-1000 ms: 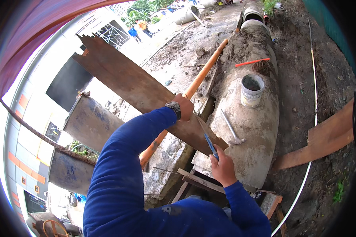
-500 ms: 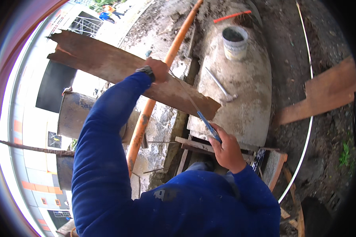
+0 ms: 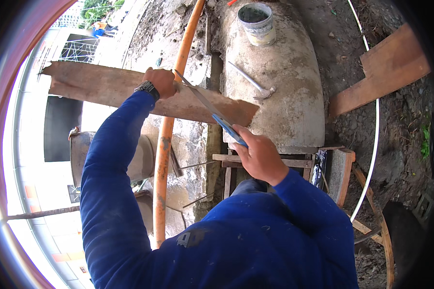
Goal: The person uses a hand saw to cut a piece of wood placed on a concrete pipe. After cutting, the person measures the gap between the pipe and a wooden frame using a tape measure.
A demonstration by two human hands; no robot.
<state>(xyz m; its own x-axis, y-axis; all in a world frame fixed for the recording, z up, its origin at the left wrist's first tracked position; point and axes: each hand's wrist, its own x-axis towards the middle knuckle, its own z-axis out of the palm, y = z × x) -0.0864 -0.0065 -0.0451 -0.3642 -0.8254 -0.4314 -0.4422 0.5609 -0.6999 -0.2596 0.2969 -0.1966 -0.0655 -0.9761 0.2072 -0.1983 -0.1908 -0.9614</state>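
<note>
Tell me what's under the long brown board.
An orange pole runs beneath the brown board, showing on both sides of it; the stretch directly underneath is covered, so any contact is hidden.

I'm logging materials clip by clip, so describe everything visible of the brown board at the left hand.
The brown board looks wooden: long, flat, discoloured, its left end ragged. It slants slightly down toward the picture's right, crossing over the orange pole. The left hand grips its upper edge; the blue-handled saw crosses its right part, contact unclear.
</note>
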